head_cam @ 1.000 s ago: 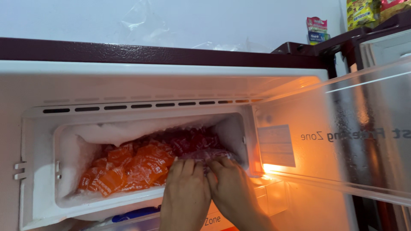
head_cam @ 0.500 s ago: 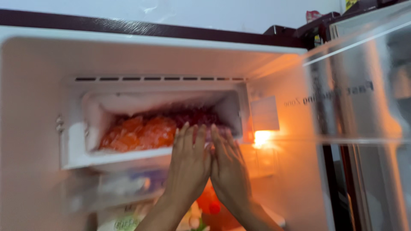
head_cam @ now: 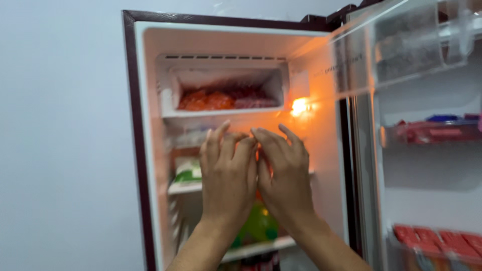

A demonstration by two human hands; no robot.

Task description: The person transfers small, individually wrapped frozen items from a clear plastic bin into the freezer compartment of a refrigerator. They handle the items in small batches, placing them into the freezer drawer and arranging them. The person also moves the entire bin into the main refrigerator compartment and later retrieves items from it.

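Here, both hands raised side by side before an open refrigerator (head_cam: 150, 150), backs to the camera, just below the freezer compartment (head_cam: 226, 85). Left hand (head_cam: 228, 175) loosely spread, fingers slightly bent, gripping nothing. Right hand (head_cam: 283, 173) likewise loose and empty, fingertips curled forward, index side touching or nearly touching the left. Above them, inside the frosted freezer compartment, orange packets (head_cam: 206, 100) on the left and a darker reddish bag (head_cam: 253, 100) on the right, apart from the hands. Beside the compartment, a glowing interior lamp (head_cam: 299, 106). Behind the hands, a green packet (head_cam: 188, 173) on a white shelf (head_cam: 186, 188) and something green and yellow lower down, too blurred to identify. At right, the open door (head_cam: 427, 150) with red packets (head_cam: 437, 131) in a rack.
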